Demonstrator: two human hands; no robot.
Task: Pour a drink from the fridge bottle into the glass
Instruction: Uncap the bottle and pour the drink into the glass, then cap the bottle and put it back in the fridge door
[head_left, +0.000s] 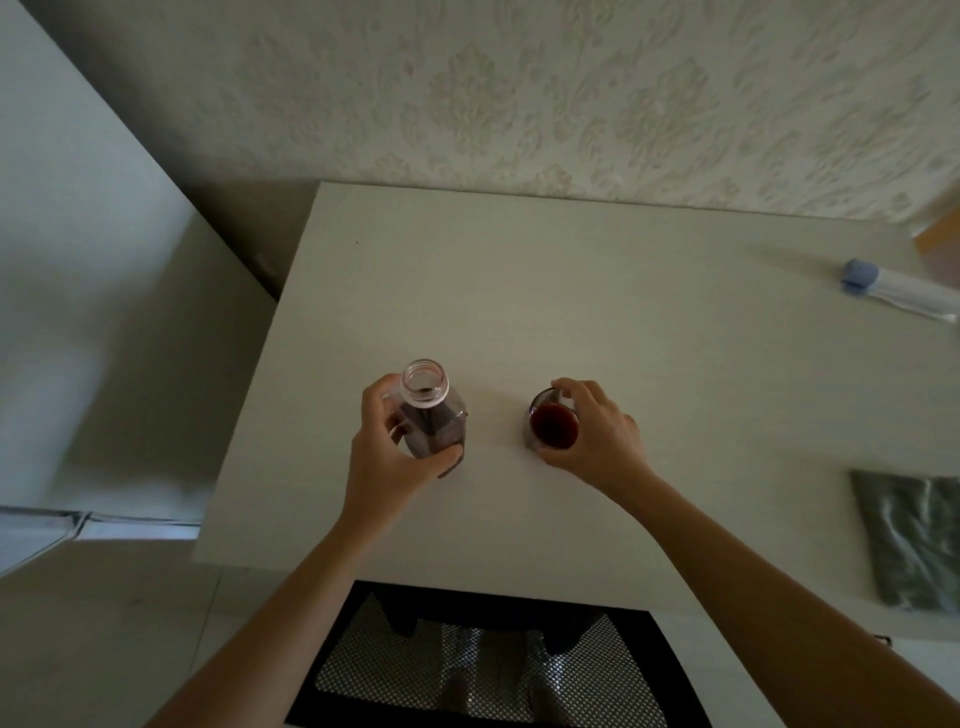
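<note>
A clear bottle (434, 410) with dark red drink stands upright on the pale table (571, 291), its wide mouth uncapped. My left hand (389, 457) wraps around its lower body from the left. To its right stands a small glass (553, 425) holding dark red drink near its rim. My right hand (597, 431) grips the glass from the right side, fingers curled over its far edge and thumb at the near side. Bottle and glass stand apart, about a hand's width between them.
A white bottle with a blue cap (893, 288) lies at the table's far right. A grey-green cloth (914, 540) rests at the right edge. A patterned wall (571, 104) runs behind the table. A black mesh chair (493, 665) sits below the near edge.
</note>
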